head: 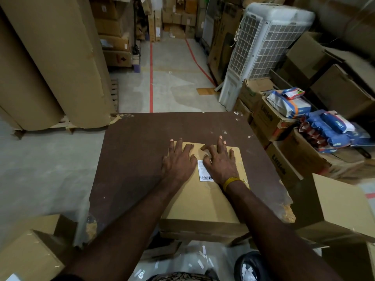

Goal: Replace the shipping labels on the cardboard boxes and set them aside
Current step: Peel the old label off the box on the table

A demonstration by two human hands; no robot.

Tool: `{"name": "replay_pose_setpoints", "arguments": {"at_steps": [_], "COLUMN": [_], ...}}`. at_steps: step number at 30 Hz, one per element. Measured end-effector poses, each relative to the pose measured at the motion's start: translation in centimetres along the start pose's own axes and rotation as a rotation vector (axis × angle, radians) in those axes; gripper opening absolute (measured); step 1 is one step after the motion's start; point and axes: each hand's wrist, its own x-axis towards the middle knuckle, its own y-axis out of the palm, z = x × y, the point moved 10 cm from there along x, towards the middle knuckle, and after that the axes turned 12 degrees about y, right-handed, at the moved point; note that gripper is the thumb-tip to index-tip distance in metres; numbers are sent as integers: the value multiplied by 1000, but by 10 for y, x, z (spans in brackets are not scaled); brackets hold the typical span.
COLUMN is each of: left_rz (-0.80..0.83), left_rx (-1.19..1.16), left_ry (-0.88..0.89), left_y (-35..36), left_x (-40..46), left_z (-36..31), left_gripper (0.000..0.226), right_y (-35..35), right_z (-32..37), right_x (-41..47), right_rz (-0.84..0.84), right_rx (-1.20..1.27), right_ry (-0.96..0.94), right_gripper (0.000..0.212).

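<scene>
Both hands lying flat, fingers spread, grasping nothing — left hand [178, 159] & right hand [220, 162] pressing shipping label [203, 173] onto cardboard box [203, 201] on brown table [142, 159]; box prob. light, stiff, best gripped at side edges.

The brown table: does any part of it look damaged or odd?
Yes. The table is chipped at its near corners: the right edge and the left corner are broken, showing pale core. White flecks mark its far edge.
</scene>
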Motion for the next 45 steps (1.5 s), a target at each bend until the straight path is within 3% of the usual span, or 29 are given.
{"name": "replay_pose_setpoints", "arguments": {"at_steps": [8, 13, 17, 22, 26, 31, 36, 41, 45], "left_rz": [21, 23, 27, 11, 8, 19, 14, 5, 11], "left_rx": [8, 11, 11, 7, 24, 14, 16, 12, 8], "left_ry": [-2, -4, 0, -3, -4, 1, 3, 5, -2], "left_y": [-1, -3, -2, -2, -1, -1, -1, 0, 1], "left_x": [0, -1, -1, -1, 1, 0, 0, -1, 0], "left_z": [-2, -2, -3, 0, -1, 0, -1, 1, 1], "left_gripper": [52, 52, 52, 51, 51, 51, 51, 50, 51], "right_y": [-1, -4, -3, -4, -2, -2, 0, 0, 1], "right_z": [1, 1, 3, 2, 4, 4, 4, 3, 3], "right_x": [-3, -3, -4, -4, -4, -4, -4, -2, -2], "right_rz": [-9, -21, -5, -4, 0, 9, 15, 16, 23], "right_rx": [-16, 34, 9, 40, -3, 27, 2, 29, 5], "right_ry": [-24, -12, -19, -9, -24, -21, -15, -9, -14], "right_gripper": [39, 24, 34, 25, 38, 28, 38, 29, 39]}}
